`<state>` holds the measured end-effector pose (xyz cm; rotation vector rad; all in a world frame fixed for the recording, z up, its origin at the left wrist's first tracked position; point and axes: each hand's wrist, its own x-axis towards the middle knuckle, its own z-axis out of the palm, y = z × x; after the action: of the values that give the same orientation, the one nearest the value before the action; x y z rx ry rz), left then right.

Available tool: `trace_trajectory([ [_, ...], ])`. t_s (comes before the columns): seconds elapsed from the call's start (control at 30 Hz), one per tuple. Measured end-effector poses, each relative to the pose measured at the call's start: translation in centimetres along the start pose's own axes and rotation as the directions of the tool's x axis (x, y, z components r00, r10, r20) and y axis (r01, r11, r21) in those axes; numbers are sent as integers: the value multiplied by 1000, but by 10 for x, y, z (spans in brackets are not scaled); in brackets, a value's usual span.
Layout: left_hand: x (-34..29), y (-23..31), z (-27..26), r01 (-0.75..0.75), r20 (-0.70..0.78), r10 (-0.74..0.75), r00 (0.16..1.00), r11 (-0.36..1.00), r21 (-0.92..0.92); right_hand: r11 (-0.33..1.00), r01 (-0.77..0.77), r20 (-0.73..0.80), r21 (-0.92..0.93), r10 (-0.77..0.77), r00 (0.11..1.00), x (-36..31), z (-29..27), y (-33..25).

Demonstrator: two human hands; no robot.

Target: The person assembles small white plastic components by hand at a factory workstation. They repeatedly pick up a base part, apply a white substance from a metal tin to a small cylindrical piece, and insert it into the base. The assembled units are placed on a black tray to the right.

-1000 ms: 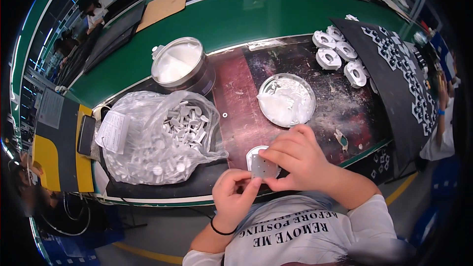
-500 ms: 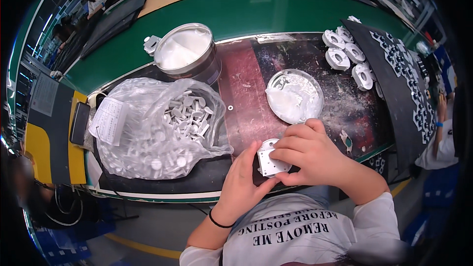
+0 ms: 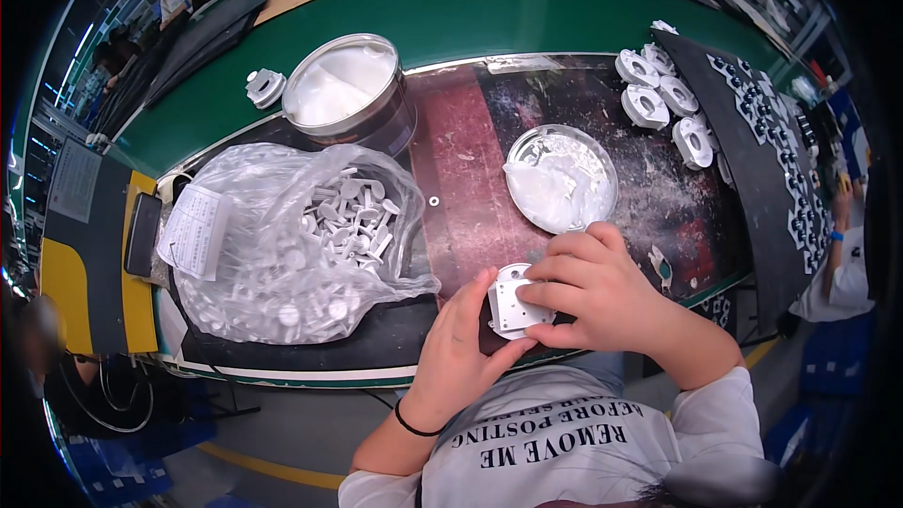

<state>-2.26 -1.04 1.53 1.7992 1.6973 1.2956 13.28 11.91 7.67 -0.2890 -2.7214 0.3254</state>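
A white housing part (image 3: 513, 312) with small holes in its flat face is held between my two hands at the near edge of the work table. My left hand (image 3: 459, 327) grips its left side, with the thumb along the near edge. From the right, my right hand (image 3: 602, 290) has bent fingers on its face and the thumb at its near edge. The fingertips of the right hand hide part of the face. Just beyond that hand lies a round metal dish (image 3: 564, 218) with whitish grease and a clear film in it.
An open clear bag (image 3: 235, 263) of small white stemmed parts lies left, before a metal bucket (image 3: 395, 122) of white material. Several white ring-shaped housings (image 3: 644, 105) stand far right, by a dark board (image 3: 743, 165). A small washer (image 3: 435, 200) lies mid-table. A green conveyor (image 3: 451, 14) runs behind.
A small white part on the green conveyor now sits farther left of the bucket. The view has shifted slightly. Both hands keep nearly the same hold on the housing part.
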Motion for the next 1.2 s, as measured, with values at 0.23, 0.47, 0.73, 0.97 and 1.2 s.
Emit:
trace_trajectory([
  [0.23, 0, -1, 0, 5, 2, -5, 1000, 1000, -6, 1000, -6, 54, 29, 4, 999, 3, -3, 1],
  [0.47, 0, -1, 0, 3, 3, -3, 1000, 1000, -16, 1000, -14, 35, 24, 14, 999, 1, -2, 0],
  [0.73, 0, 0, 0, -1, 7, 1, 1000, 1000, -11, 999, -39, 21, 27, 38, 999, -5, 1, -3],
  [0.97, -1, -1, 0, -6, 13, 6, 1000, 1000, 7, 1000, -18, 46, -2, 18, 999, -4, -5, -3],
  [1.2, -2, -1, 1, 25, 13, -25, 1000, 999, -25, 1000, -23, 71, -15, 24, 997, -5, -8, -5],
])
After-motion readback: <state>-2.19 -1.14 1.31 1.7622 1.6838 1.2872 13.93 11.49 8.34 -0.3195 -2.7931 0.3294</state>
